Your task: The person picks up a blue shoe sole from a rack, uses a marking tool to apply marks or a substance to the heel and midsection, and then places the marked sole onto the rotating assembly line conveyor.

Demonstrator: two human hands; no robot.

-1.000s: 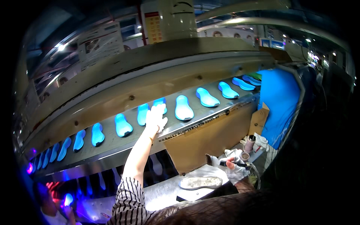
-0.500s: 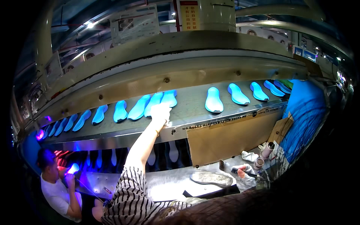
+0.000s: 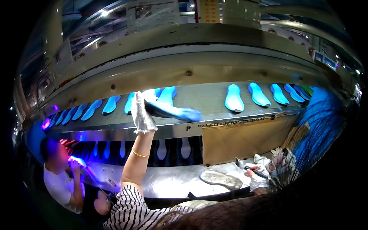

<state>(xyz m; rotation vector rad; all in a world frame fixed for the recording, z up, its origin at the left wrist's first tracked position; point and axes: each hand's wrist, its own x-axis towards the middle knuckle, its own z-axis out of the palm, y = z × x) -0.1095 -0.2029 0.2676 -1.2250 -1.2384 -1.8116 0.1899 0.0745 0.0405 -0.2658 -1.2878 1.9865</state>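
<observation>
My left hand (image 3: 142, 114), in a white knit glove, is over the conveyor belt, closed on a blue shoe sole (image 3: 174, 111). The sole is turned sideways, its dark side partly showing and its free end pointing right; the fingertips are hidden behind the glove. Close by on the belt lies another blue sole (image 3: 167, 96). Over at the lower right, my right hand (image 3: 259, 177), gloved with bare fingertips showing, grips a brush (image 3: 257, 172) with a dark handle. Left of it, a pale, stained sole-shaped piece (image 3: 221, 179) rests on the lit bench (image 3: 168, 178).
Several more blue soles line the belt (image 3: 203, 94) on both sides. A metal hood (image 3: 214, 69) hangs low above it. Cardboard (image 3: 237, 140) stands below the belt edge. A cup (image 3: 271, 167) and white cloth sit at the right. At left, a co-worker (image 3: 63, 180) handles a glowing piece.
My left hand has moved left and now holds a sole turned sideways off its row. The brush in my right hand has shifted slightly. The whole view has shifted a little.
</observation>
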